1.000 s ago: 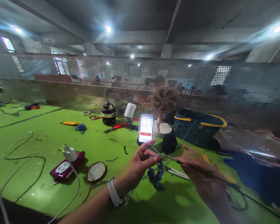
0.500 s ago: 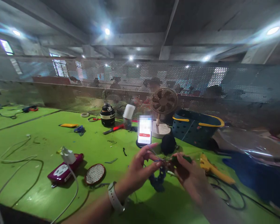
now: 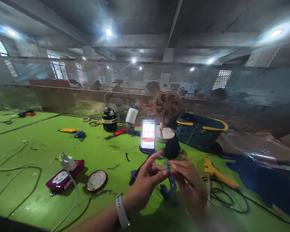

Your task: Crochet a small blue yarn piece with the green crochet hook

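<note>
A blue crocheted piece (image 3: 169,192) hangs between my two hands, above the green tabletop. My left hand (image 3: 146,180) pinches its upper edge between thumb and fingers, with the index finger raised. Close beside it, my right hand (image 3: 190,185) is closed around a crochet hook (image 3: 163,158), whose thin shaft points up and left toward the left index finger. The hook's handle is mostly hidden in the right hand. Just behind the hands lies a dark ball of yarn (image 3: 172,148). A lit phone (image 3: 148,143) stands on a holder behind the left hand.
A fan (image 3: 167,104) and a blue basket (image 3: 200,132) stand at the back. At right lies a yellow glue gun (image 3: 219,174) with a coiled cord. Left are a purple power strip (image 3: 62,178), a round studded disc (image 3: 96,181) and a yellow cutter (image 3: 68,130).
My right hand has turned and its fingers have extended toward the left hand; the hook's shaft now shows, its green handle less. The view has shifted slightly.
</note>
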Available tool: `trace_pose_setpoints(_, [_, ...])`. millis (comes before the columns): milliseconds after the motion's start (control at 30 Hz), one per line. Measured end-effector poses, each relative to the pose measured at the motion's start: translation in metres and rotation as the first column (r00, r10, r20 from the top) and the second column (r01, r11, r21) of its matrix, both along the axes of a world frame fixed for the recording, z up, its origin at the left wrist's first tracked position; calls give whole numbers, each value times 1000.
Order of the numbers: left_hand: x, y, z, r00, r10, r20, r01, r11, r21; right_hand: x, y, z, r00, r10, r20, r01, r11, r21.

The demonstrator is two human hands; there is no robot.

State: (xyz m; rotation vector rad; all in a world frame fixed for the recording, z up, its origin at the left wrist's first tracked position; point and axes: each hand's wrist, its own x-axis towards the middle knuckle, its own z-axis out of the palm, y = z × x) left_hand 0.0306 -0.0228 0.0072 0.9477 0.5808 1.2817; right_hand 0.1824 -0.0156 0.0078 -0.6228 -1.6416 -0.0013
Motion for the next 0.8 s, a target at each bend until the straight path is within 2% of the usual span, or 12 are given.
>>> trace_pose_setpoints(133, [-7,7,3,972,-157,176,168,984,-51,7,4,14,995,99,23,-100,993,65])
trace_pose_setpoints(267, [-17,17,3,952,-229,204,238,971,-23,17,6,29,975,204,93,-208,977,42])
trace_pose_setpoints(433, [-24,25,2,960,-229,162,235,972,-21,28,6,37,957,280,68,-275,958,-76])
trace_pose_setpoints(567, [-25,26,6,947,-259,189,262,965,10,38,8,37,945,323,-58,-327,914,-240])
trace_pose_setpoints(600, [-25,25,7,945,-270,186,271,962,18,41,10,36,933,337,-124,-359,886,-293])
trace_pose_setpoints(667, [-25,24,9,946,-281,161,279,960,30,43,14,31,883,360,-301,-460,794,-398])
trace_pose_setpoints(733, [-25,21,9,957,-273,101,270,962,45,40,19,23,791,344,-506,-591,644,-485])
trace_pose_setpoints(800, [-25,18,10,974,-225,-10,225,972,71,32,21,12,683,285,-672,-712,465,-526])
